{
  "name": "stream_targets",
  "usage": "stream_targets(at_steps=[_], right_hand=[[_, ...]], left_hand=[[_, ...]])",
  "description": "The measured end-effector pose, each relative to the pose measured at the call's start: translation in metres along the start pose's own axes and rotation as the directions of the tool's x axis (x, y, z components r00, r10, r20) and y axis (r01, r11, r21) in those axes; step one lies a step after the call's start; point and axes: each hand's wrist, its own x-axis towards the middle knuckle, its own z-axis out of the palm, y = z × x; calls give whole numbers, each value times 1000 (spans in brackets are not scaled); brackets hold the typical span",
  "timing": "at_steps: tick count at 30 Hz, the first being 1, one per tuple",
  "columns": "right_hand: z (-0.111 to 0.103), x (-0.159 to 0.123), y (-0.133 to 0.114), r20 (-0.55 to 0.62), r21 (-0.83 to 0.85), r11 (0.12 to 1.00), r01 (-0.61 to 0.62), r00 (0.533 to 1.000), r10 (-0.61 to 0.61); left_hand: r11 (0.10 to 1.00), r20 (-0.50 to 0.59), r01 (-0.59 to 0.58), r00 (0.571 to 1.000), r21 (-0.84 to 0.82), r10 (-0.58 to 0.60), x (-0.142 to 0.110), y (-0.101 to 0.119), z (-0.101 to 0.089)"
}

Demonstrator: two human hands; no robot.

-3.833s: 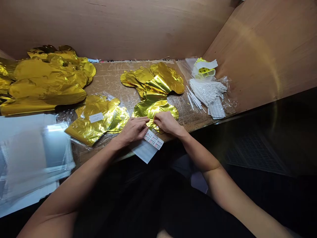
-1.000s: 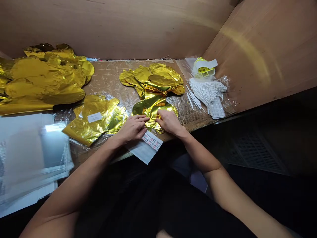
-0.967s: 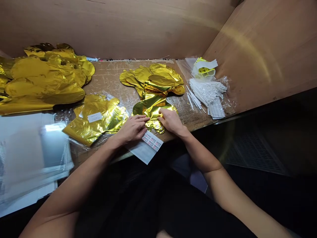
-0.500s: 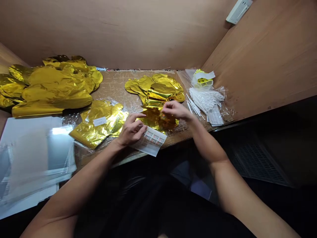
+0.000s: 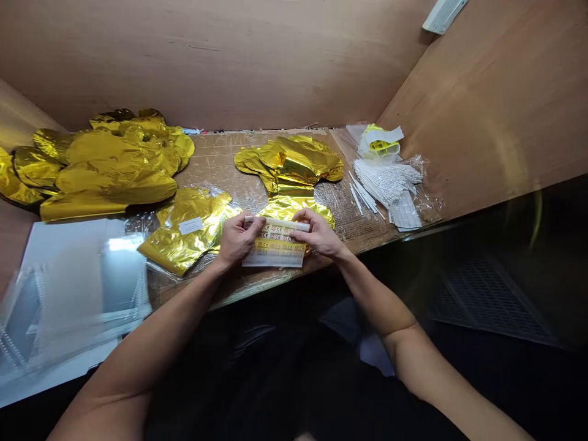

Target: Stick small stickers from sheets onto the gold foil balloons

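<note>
Between my hands is a sheet of stickers (image 5: 274, 245) with rows of small printed CE labels on a pale backing. My left hand (image 5: 236, 237) pinches its upper left corner between thumb and fingers. At the upper right corner my right hand (image 5: 319, 233) grips the same sheet. Just behind it lies a stack of gold foil balloons (image 5: 296, 191), flat on the table and partly covered by my hands and the sheet. Left of my left hand is a clear-bagged gold foil balloon (image 5: 179, 245) with a white label (image 5: 190, 226) on top.
A large pile of gold foil balloons (image 5: 114, 171) fills the back left. Clear plastic bags (image 5: 82, 294) lie at the front left. White straws (image 5: 386, 180) and a yellow-printed roll (image 5: 383, 144) sit at the right. Wooden panels (image 5: 257, 67) enclose the table.
My right hand has left the foil balloon stack and come to the sticker sheet. The sheet is lifted and turned level, now held by both hands. The top foil lies flatter.
</note>
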Motion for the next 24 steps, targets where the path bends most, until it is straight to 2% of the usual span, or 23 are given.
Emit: stream_targets(at_steps=[1, 3, 7, 9, 15, 21, 24], right_hand=[[4, -6, 4, -56, 59, 998, -19, 998, 23], [4, -12, 8, -138, 67, 997, -28, 990, 37], [-8, -18, 6, -223, -97, 995, 3, 975, -25], [-11, -21, 5, -219, -151, 988, 8, 975, -41], [-9, -28, 7, -231, -113, 994, 13, 972, -38], [-6, -35, 9, -182, -35, 999, -15, 983, 8], [-5, -38, 9, -202, -86, 996, 3, 979, -20]], left_hand=[[1000, 11, 2, 1000, -1, -1, -1, 1, 1], [1000, 44, 10, 999, 3, -11, -2, 0, 2], [995, 177, 57, 983, -82, -42, 0, -7, 4], [991, 215, 81, 975, -110, -56, 1, -10, 4], [988, 177, 100, 981, -119, -78, -3, -3, 6], [923, 237, 280, 947, -265, -219, -5, 0, 6], [901, 295, 326, 925, -286, -241, -4, 0, 8]])
